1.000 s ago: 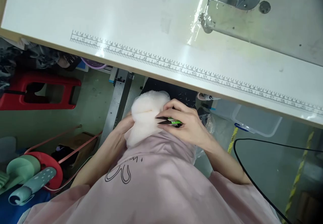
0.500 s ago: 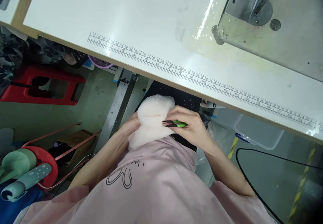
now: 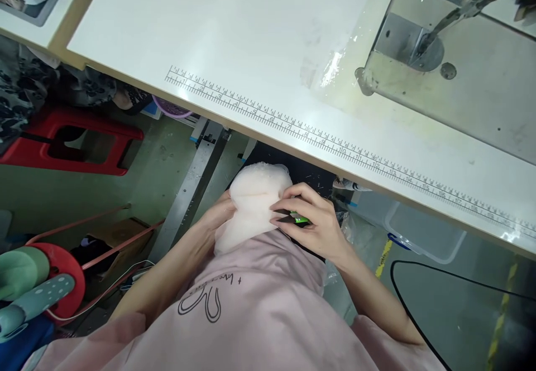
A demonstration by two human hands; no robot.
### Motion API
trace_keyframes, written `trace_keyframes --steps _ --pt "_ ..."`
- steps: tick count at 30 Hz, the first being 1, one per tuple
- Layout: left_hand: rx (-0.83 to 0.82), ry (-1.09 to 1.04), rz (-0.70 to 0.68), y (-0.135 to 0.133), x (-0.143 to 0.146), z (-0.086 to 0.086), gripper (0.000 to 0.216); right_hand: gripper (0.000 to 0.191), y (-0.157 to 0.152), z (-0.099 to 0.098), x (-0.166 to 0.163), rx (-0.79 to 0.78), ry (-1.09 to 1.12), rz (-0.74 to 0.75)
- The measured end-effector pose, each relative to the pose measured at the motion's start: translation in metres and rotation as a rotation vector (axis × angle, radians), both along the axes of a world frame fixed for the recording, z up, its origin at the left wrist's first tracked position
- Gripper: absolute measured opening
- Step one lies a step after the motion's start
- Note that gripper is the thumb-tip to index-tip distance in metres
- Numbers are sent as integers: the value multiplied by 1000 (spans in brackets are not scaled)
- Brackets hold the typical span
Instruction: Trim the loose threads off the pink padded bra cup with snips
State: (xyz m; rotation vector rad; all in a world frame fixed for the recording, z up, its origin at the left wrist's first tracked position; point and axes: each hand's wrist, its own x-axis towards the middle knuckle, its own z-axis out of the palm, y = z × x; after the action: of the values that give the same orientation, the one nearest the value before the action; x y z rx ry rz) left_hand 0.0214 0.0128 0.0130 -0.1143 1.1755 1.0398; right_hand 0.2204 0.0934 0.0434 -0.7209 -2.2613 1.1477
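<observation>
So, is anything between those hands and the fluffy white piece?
Nothing visible. The left hand grips the fluffy white piece from its left side, and the right hand touches its right side while holding small green clippers.

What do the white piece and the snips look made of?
The white piece: likely soft plush or fleece fabric; matte, fuzzy surface, rounded folds. The snips: glossy green plastic handle, dark blades probably metal, mostly hidden by the right hand.
</observation>
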Motion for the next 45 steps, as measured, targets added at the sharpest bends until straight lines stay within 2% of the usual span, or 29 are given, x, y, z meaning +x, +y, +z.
trace_keyframes --steps 4,8,11,14,17,20,24,27,31,34,37,45 --pt "-9 -7 -7 -2 1 0 36 15 0 -3 0 -26 17 6" --pt "9 13 26 -2 3 3 39 13 -4 -1 -3 115 -18 -31" --pt "37 77 19 -1 5 3 39 18 -10 -2 -10 253 -89 -100" --pt "59 141 10 -2 7 2 42 10 -14 -5 -14 249 -113 -128" --pt "50 158 -15 -2 8 1 46 20 -11 -5 -11 139 -97 -97" --pt "19 164 -77 -3 5 0 44 27 -5 -2 -7 -46 -74 -50" --pt "34 208 -162 -6 0 -4 43 14 4 4 -5 -305 -123 -58" --pt "35 216 -236 -7 -3 -6 43 19 13 7 -9 -453 -191 -89" --pt "49 109 -222 -6 -3 -5 44 32 28 10 -12 -612 -167 -53" --pt "20 54 -189 -3 -2 -1 49 31 34 13 -10 -660 -135 -19" --pt "-5 35 -156 0 -2 3 53 29 32 15 -6 -590 -136 19" --pt "-6 90 -91 1 2 4 49 27 -2 14 -5 -47 -232 -3"
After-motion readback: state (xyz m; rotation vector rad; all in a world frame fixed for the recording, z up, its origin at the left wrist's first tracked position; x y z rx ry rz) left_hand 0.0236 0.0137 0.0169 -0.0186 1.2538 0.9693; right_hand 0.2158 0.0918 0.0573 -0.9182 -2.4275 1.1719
